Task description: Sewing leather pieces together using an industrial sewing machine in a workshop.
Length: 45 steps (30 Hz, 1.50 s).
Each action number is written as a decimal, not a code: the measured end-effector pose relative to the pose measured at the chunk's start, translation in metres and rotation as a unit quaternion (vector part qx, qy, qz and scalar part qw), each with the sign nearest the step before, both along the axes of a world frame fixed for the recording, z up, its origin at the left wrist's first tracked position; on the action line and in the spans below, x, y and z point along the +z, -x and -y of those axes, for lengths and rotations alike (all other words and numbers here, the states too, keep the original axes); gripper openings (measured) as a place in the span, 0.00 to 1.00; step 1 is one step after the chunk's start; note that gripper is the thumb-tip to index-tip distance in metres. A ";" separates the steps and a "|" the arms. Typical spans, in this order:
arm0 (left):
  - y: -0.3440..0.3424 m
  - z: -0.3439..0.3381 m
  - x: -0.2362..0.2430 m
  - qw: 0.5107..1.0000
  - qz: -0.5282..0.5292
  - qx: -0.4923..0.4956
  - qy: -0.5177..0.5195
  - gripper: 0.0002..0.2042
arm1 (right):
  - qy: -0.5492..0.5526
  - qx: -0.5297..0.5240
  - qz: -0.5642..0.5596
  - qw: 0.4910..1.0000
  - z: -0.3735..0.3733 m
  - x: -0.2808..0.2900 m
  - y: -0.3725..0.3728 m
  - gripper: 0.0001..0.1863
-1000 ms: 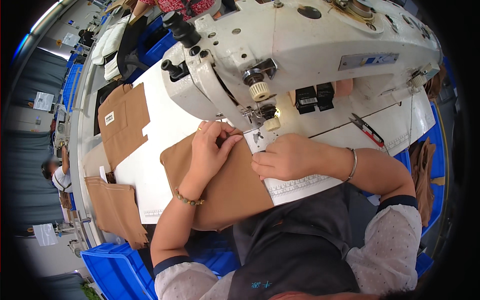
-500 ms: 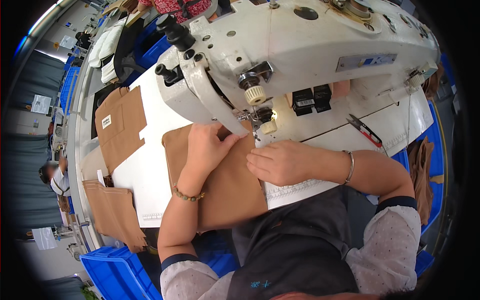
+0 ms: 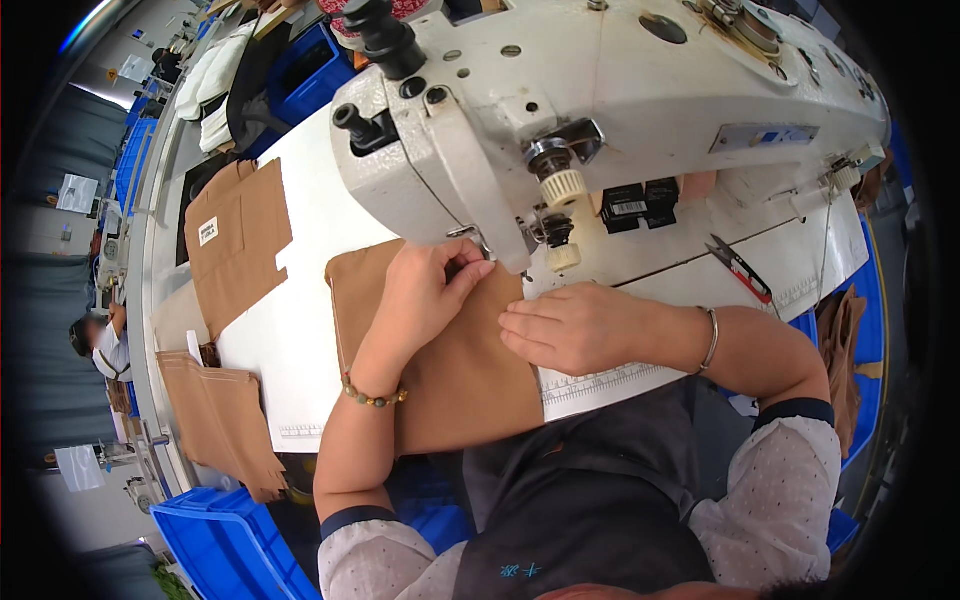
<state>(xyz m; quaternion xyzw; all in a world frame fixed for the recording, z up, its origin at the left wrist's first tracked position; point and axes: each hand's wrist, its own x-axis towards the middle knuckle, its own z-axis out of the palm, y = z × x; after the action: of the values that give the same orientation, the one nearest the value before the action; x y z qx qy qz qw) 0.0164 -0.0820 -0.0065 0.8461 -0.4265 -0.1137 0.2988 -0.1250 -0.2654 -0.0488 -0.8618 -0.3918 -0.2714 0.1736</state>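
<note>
A brown fabric piece lies on the white table under the head of a sewing machine, its near edge reaching the table's front. My left hand is closed, thumb and fingers pinching at the fabric's far edge beside the needle area. On the right edge of the same piece rests my right hand, its fingers bent and pressed together on the cloth. The machine's white front arm hides the needle and part of the far edge.
Small scissors with red and black handles lie at right, behind black labels. More brown fabric pieces lie at left, one hanging over the edge. Blue bins stand below. A person sits far left.
The view has shifted slightly, so the machine appears farther right and lower. Both hands remain on the brown fabric in nearly the same pose.
</note>
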 end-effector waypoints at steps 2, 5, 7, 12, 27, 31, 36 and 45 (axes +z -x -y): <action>0.000 0.000 0.000 1.000 -0.006 0.003 0.003 0.08 | -0.005 -0.006 -0.004 1.000 -0.001 -0.002 -0.001 0.14; 0.001 0.000 -0.002 1.000 -0.016 0.010 0.010 0.07 | -0.028 -0.006 0.034 0.999 -0.002 -0.006 -0.005 0.12; 0.002 0.001 -0.002 1.000 -0.020 0.016 0.015 0.07 | -0.022 -0.005 0.030 0.999 -0.001 -0.005 -0.004 0.12; 0.004 0.004 0.002 0.999 -0.027 0.032 -0.015 0.07 | -0.015 -0.008 0.019 1.000 0.001 -0.001 -0.003 0.11; 0.007 0.012 -0.002 0.999 0.003 0.047 0.025 0.07 | -0.008 -0.015 -0.015 1.000 0.011 0.007 -0.007 0.09; 0.004 0.013 -0.003 0.998 -0.007 0.048 0.030 0.07 | 0.004 -0.020 -0.032 0.999 0.015 0.005 -0.005 0.10; 0.018 0.001 0.002 0.984 0.165 0.047 0.041 0.12 | -0.012 -0.023 -0.036 0.999 0.004 0.019 0.003 0.11; 0.174 -0.069 -0.006 0.995 0.089 -0.033 0.027 0.39 | -0.140 -0.187 -0.196 0.952 -0.054 0.009 0.113 0.15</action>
<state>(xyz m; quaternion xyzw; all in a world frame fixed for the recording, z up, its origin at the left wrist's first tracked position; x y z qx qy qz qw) -0.1578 -0.0128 -0.0129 0.8299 -0.4824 -0.0362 0.2780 -0.2385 -0.2115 -0.0400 -0.9230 -0.1398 -0.1767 0.3118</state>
